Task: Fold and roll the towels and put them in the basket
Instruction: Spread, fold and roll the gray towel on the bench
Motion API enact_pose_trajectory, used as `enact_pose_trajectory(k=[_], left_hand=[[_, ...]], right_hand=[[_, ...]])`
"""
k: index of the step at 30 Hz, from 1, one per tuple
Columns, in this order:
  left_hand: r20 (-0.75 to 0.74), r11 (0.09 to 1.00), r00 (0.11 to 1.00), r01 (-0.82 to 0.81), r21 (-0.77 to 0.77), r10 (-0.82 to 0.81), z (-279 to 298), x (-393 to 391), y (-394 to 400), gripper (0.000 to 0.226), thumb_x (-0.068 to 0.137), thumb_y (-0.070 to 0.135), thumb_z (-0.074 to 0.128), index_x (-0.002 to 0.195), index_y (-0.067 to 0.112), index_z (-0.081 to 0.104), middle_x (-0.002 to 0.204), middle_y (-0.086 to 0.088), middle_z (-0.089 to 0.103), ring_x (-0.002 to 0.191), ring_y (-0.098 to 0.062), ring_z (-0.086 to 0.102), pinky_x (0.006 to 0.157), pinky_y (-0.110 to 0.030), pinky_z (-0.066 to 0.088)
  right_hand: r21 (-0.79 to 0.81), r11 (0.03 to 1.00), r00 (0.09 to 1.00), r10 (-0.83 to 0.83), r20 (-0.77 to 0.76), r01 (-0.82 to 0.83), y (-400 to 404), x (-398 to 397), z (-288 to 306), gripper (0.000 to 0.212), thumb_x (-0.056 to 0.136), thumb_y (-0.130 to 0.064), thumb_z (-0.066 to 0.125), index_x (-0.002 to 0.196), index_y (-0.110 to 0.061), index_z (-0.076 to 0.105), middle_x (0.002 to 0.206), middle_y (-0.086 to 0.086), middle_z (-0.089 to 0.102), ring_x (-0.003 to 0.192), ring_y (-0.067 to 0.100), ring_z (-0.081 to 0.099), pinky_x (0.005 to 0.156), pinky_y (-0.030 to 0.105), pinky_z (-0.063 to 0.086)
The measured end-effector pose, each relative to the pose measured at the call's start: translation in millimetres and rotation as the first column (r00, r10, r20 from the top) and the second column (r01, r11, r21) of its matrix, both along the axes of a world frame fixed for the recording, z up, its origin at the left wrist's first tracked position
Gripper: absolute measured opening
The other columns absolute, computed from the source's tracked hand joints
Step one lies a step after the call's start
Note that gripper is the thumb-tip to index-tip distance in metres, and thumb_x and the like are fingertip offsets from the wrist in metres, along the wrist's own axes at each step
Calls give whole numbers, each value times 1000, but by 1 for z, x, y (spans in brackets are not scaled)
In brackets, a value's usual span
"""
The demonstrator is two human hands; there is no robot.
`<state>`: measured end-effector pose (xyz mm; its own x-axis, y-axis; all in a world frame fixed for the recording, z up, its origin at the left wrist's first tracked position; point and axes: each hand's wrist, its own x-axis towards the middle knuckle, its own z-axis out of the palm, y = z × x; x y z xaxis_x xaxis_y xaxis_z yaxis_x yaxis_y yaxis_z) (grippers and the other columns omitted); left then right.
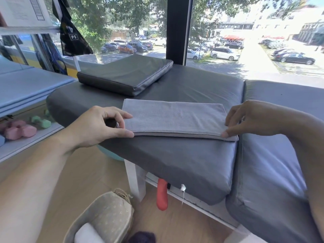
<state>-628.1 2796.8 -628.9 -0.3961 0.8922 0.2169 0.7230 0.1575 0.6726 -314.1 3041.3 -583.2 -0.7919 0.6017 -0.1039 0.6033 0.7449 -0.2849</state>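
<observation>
Below me, one white roll (pixel 87 233) already sits in the basket (pixel 105 213); my left hand (pixel 98 127) and right hand (pixel 249 118) pinch the folded grey towel's (pixel 175 118) ends, still unrolled.

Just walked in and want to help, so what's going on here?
A person is folding a grey towel on a dark padded bench. The left hand and right hand pinch its near corners; it lies flat, folded, not yet rolled. The basket on the floor already holds a white rolled towel.
</observation>
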Motion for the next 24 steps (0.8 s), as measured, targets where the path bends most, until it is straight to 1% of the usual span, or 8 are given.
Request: enact_pose_trajectory(k=[3,5,9,13,17,20,22,24], left_hand=[[12,989,993,-116,97,115,2,11,8,52,80,61,66,58,13,65,97,14,74,86,0,65,75,-12,40],[-68,961,976,-190,202,208,3,20,15,51,88,61,60,64,16,64,91,6,73,84,-5,64,72,-15,43],[-153,951,975,-108,290,158,9,50,31,29,99,50,54,93,26,70,92,15,71,91,8,60,77,-12,43],[-282,981,954,-49,187,102,2,74,56,26,103,45,49,121,35,65,131,18,64,126,-1,49,102,-25,38],[-380,992,924,-79,-102,35,-9,74,72,60,99,61,41,154,36,35,162,10,33,153,-9,17,124,-33,11],[-457,929,889,-160,-335,-12,-15,70,74,86,86,85,19,159,41,12,168,16,3,155,-8,-7,125,-46,-6],[-458,907,889,-195,-373,3,-14,71,72,98,75,95,14,159,45,7,168,18,-4,155,-10,-13,124,-50,-9],[-456,894,889,-228,-385,30,-10,68,69,108,66,101,11,158,45,6,168,15,-6,155,-15,-14,124,-52,-8]], right_hand=[[119,973,972,-178,-157,197,7,-12,-11,53,76,-73,67,55,-25,72,60,0,65,61,19,60,64,35,50],[166,924,925,-303,-229,344,13,-18,-19,57,82,-73,62,62,-20,67,61,-1,62,65,20,59,65,35,50],[186,878,894,-448,-3,440,18,-22,-29,76,82,-89,30,79,-21,64,98,5,66,97,30,61,85,42,50],[60,898,894,-439,90,435,24,-27,-32,95,48,-105,31,71,-17,59,81,2,60,82,27,61,87,40,53],[-120,901,902,-427,-65,418,16,-26,-27,68,72,-76,68,61,-11,56,65,4,58,62,22,53,60,32,41],[-248,886,880,-439,-180,392,10,-25,-28,59,70,-61,83,54,-13,53,47,-3,50,53,19,48,53,30,34],[-327,881,864,-432,-260,342,11,-27,-31,46,71,-50,87,61,-11,66,52,-3,58,55,17,54,53,27,39],[-475,840,833,-446,-327,263,14,-28,-33,32,74,-37,88,86,-9,79,78,6,77,75,22,72,73,33,57]])
